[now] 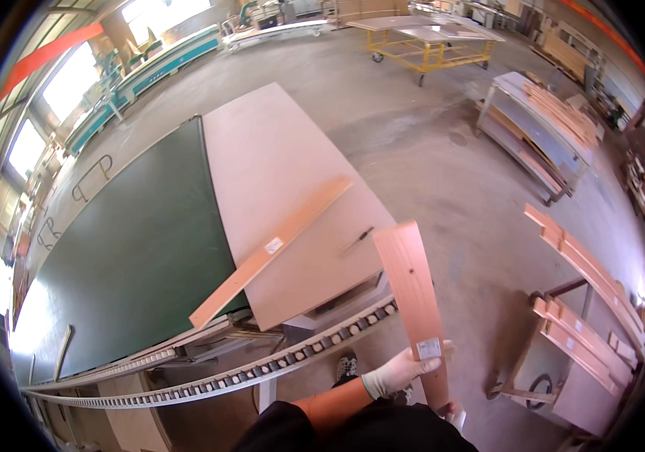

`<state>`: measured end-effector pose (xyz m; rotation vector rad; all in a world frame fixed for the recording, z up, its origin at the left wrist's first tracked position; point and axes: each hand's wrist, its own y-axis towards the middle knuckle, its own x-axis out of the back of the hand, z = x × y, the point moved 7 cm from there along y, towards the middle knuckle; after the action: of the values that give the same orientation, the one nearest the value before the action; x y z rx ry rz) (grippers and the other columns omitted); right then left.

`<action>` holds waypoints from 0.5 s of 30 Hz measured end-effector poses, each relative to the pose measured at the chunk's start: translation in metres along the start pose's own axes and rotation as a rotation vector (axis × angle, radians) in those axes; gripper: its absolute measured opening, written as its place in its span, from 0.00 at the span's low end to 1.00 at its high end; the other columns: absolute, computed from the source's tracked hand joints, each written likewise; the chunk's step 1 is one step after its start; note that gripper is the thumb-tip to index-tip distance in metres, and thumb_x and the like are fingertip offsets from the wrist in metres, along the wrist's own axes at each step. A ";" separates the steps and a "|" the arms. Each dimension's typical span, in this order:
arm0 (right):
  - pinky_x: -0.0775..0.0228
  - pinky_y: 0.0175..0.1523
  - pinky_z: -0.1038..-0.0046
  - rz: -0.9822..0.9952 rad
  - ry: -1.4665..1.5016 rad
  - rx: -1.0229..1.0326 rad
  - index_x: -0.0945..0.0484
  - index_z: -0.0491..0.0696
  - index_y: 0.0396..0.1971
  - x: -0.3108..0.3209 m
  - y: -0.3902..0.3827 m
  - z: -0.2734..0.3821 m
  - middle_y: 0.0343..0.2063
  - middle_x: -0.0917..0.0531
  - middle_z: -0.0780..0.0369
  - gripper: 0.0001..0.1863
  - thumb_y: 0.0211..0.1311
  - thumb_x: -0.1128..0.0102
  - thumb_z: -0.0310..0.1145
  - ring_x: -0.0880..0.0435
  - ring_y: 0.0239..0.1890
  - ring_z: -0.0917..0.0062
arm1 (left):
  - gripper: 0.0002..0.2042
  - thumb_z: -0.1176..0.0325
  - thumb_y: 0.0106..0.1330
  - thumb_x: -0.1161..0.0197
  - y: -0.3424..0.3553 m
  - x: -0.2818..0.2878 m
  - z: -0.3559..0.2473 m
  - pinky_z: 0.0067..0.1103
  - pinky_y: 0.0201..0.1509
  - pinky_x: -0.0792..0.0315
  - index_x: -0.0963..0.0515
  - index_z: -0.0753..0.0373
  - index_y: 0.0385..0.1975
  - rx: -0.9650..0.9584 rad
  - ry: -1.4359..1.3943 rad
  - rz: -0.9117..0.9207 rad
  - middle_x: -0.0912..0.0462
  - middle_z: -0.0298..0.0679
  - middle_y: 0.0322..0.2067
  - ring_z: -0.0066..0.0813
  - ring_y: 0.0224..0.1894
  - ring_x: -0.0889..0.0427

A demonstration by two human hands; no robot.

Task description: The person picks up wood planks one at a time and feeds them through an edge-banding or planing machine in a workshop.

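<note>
Wooden board [410, 282] in hand, extended over the floor [473, 264] beside the pale panel [269, 151].
From my remote seat I have the gloved left hand [397, 375] clasped on the board's edge, just beside its white label [428, 348]; the right hand [455, 415] is at the near end, mostly hidden, so I can't tell how it grips. A second board [303, 218] lies slantwise on the panel, its lower end over the green tabletop [141, 248].
</note>
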<state>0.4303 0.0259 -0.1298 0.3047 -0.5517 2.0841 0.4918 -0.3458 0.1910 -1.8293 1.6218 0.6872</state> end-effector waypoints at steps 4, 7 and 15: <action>0.28 0.32 0.63 0.174 -0.298 -0.030 0.21 0.42 0.27 -0.033 0.000 0.114 0.23 0.18 0.51 0.35 0.57 0.42 0.67 0.16 0.27 0.62 | 0.27 0.61 0.73 0.42 -0.012 0.058 -0.058 0.34 0.70 0.38 0.38 0.68 0.67 -0.068 -0.037 -0.061 0.28 0.44 0.61 0.37 0.66 0.31; 0.29 0.28 0.65 0.137 -0.241 -0.104 0.21 0.40 0.24 -0.051 -0.009 0.093 0.16 0.21 0.57 0.35 0.53 0.35 0.65 0.18 0.22 0.70 | 0.23 0.59 0.76 0.47 -0.025 0.105 -0.099 0.28 0.67 0.36 0.33 0.66 0.64 0.154 0.321 -0.261 0.25 0.40 0.58 0.29 0.61 0.28; 0.30 0.27 0.72 -0.076 -0.144 -0.458 0.17 0.37 0.26 -0.054 -0.030 0.219 0.16 0.20 0.65 0.34 0.56 0.35 0.61 0.24 0.21 0.82 | 0.45 0.51 0.47 0.29 -0.130 0.371 -0.207 0.37 0.69 0.39 0.37 0.69 0.65 0.422 1.840 -1.035 0.31 0.53 0.63 0.49 0.66 0.34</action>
<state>0.4856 -0.1079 0.0457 0.2033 -1.0638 1.8090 0.6654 -0.7401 0.0800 -2.4272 0.8867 -2.0869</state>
